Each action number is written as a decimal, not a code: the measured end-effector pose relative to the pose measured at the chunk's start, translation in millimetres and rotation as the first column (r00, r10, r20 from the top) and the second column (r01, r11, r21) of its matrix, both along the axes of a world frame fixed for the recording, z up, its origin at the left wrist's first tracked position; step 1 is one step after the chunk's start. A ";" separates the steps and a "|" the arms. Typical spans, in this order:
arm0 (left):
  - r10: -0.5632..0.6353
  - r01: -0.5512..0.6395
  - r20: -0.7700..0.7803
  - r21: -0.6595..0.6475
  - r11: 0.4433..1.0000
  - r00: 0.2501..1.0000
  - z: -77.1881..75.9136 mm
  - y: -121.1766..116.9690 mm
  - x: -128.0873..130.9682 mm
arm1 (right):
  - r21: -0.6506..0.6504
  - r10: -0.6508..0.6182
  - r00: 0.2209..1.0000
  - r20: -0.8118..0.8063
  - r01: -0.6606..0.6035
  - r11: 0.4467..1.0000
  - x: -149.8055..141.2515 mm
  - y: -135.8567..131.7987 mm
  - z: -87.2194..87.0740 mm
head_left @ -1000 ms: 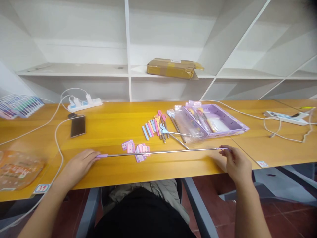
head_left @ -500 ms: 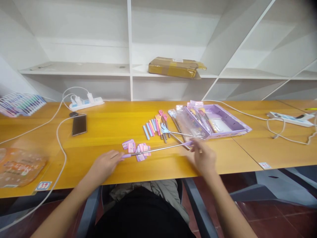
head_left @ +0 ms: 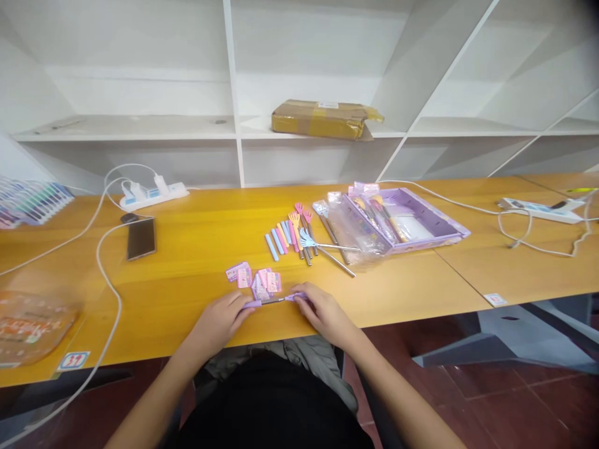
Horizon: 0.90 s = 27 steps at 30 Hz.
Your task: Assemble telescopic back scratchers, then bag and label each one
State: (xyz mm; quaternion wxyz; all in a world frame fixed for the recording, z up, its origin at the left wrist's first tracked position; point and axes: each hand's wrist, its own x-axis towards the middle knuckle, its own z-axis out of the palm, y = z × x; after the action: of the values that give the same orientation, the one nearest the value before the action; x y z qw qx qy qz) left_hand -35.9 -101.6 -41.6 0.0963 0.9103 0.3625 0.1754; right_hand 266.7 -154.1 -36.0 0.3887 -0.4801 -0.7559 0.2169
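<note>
A purple telescopic back scratcher [head_left: 272, 301], its metal rod pushed in short, lies level between my two hands above the desk's near edge. My left hand [head_left: 222, 318] is closed round its purple handle. My right hand [head_left: 324, 312] pinches the purple claw end, which the fingers partly cover. Just beyond it lie small pink and purple cards [head_left: 262, 284]. Further off are several loose coloured handles [head_left: 277, 240] in blue, pink and yellow. Beside them, back scratchers with pink and yellow claws lie bunched, along with blue-clawed ones [head_left: 306, 239] whose rods point right.
A purple box [head_left: 452, 240] holds bagged back scratchers, with clear plastic bags [head_left: 360, 237] at its left. A phone [head_left: 141, 239], a power strip [head_left: 154, 196] and white cables occupy the left side. An orange bag [head_left: 35, 327] lies front left. Another power strip [head_left: 543, 211] is at right.
The back scratcher's rod, long before, is now pushed in short. My right hand has come left and nearer to me, close to my left hand. The view has shifted slightly.
</note>
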 end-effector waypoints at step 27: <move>0.121 -0.109 -0.186 0.073 0.991 0.975 11.7 -6.8 7.0 | -0.218 -0.064 0.997 0.041 0.071 0.973 -0.5 3.9 6.5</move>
State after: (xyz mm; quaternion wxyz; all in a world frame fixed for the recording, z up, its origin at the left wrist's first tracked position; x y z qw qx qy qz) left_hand -28.8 -108.4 -29.9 0.0224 0.9029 0.4163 0.1042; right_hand 266.2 -150.2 -29.5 0.3278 -0.5492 -0.7169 0.2775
